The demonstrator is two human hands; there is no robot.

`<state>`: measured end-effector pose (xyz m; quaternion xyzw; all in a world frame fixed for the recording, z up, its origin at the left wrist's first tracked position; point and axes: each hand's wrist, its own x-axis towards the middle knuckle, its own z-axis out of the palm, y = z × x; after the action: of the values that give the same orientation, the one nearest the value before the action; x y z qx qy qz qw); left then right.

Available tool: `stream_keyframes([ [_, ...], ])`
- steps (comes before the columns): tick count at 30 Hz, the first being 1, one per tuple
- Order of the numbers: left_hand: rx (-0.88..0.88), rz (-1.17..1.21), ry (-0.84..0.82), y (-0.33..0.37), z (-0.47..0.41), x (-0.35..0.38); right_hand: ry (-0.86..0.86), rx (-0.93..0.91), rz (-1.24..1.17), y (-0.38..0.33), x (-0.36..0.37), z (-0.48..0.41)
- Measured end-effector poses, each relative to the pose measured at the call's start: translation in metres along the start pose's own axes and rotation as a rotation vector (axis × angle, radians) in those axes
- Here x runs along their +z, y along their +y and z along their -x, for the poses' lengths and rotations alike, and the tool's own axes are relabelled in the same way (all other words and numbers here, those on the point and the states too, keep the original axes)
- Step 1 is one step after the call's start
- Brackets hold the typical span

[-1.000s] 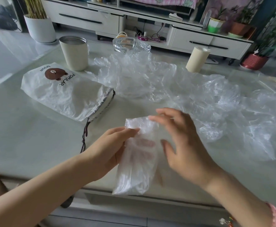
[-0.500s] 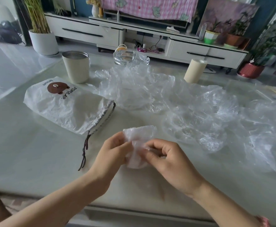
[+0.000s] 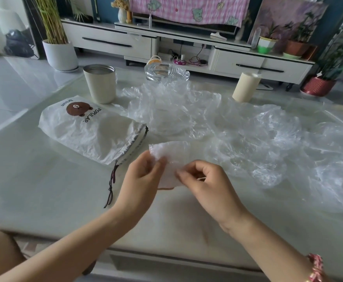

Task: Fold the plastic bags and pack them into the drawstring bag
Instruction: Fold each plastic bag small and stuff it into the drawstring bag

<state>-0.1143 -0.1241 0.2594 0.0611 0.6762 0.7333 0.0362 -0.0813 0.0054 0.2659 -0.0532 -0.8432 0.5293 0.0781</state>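
A small folded clear plastic bag (image 3: 171, 159) is held just above the pale table (image 3: 44, 190). My left hand (image 3: 142, 180) pinches its left edge and my right hand (image 3: 205, 184) pinches its lower right part with curled fingers. The white drawstring bag (image 3: 89, 129), printed with a brown bear and "POPULAR", lies flat to the left, its gathered mouth and dark cord (image 3: 112, 180) facing my left hand. A heap of loose crumpled clear plastic bags (image 3: 237, 135) spreads over the middle and right of the table.
A cream metal cup (image 3: 100, 84) stands behind the drawstring bag. A glass dish (image 3: 166, 72) sits at the table's far edge, and a cream cylinder (image 3: 246, 86) stands at the far right. Beyond are a white TV cabinet (image 3: 187, 47) and potted plants.
The long hanging bag was folded up into a small packet between both hands. My hands and the packet sit higher over the table as the view tilted up.
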Motion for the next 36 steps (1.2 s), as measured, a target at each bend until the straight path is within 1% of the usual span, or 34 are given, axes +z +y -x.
stream_keyframes([
  [2, -0.031, 0.035, 0.003, 0.004, -0.002, -0.003, 0.079, 0.057, -0.057, -0.002, -0.004, -0.006],
  [3, -0.042, 0.048, -0.014, 0.006, -0.002, -0.004, 0.056, 0.079, -0.123, -0.003, -0.006, -0.008],
  [6, -0.036, 0.036, -0.102, 0.013, 0.002, -0.007, -0.193, 0.151, -0.310, -0.010, -0.008, -0.011],
  [7, -0.027, 0.019, -0.132, 0.015, 0.003, -0.007, -0.236, 0.138, -0.339, -0.012, -0.006, -0.011],
  [9, -0.008, -0.015, -0.170, 0.016, 0.004, -0.008, -0.203, 0.120, -0.393, -0.016, -0.002, -0.012],
  [11, -0.024, 0.003, -0.187, 0.017, 0.001, -0.011, -0.159, 0.177, -0.516, -0.017, 0.001, -0.017],
  [13, -0.094, 0.075, -0.204, 0.019, -0.003, -0.014, -0.184, 0.246, -0.679, -0.015, 0.002, -0.023],
  [16, -0.225, 0.199, -0.227, 0.022, -0.007, -0.017, -0.222, 0.296, -0.756, -0.015, 0.004, -0.025],
  [18, -0.294, 0.268, -0.227, 0.024, -0.008, -0.018, -0.207, 0.312, -0.752, -0.015, 0.006, -0.024],
  [20, -0.354, 0.343, -0.227, 0.025, -0.010, -0.019, -0.188, 0.308, -0.694, -0.013, 0.008, -0.025],
  [22, -0.368, 0.326, -0.250, 0.025, -0.012, -0.020, -0.186, 0.272, -0.595, -0.010, 0.008, -0.026],
  [24, -0.311, 0.195, -0.253, 0.024, -0.011, -0.021, -0.204, 0.218, -0.499, -0.011, 0.007, -0.025],
  [27, -0.242, 0.093, -0.196, 0.020, -0.013, -0.024, -0.237, 0.180, -0.351, -0.016, -0.001, -0.026],
  [29, -0.169, 0.008, -0.164, 0.018, -0.017, -0.027, -0.133, 0.194, -0.265, -0.016, -0.010, -0.030],
  [31, -0.043, -0.145, -0.181, 0.018, -0.017, -0.029, -0.009, 0.165, -0.190, -0.014, -0.016, -0.031],
  [32, 0.019, -0.208, -0.208, 0.018, -0.017, -0.028, -0.018, 0.126, -0.166, -0.015, -0.017, -0.030],
  [35, 0.106, -0.252, -0.269, 0.018, -0.014, -0.025, -0.265, 0.044, -0.134, -0.017, -0.012, -0.024],
  [36, 0.119, -0.244, -0.279, 0.018, -0.015, -0.026, -0.310, 0.018, -0.087, -0.016, -0.009, -0.022],
])
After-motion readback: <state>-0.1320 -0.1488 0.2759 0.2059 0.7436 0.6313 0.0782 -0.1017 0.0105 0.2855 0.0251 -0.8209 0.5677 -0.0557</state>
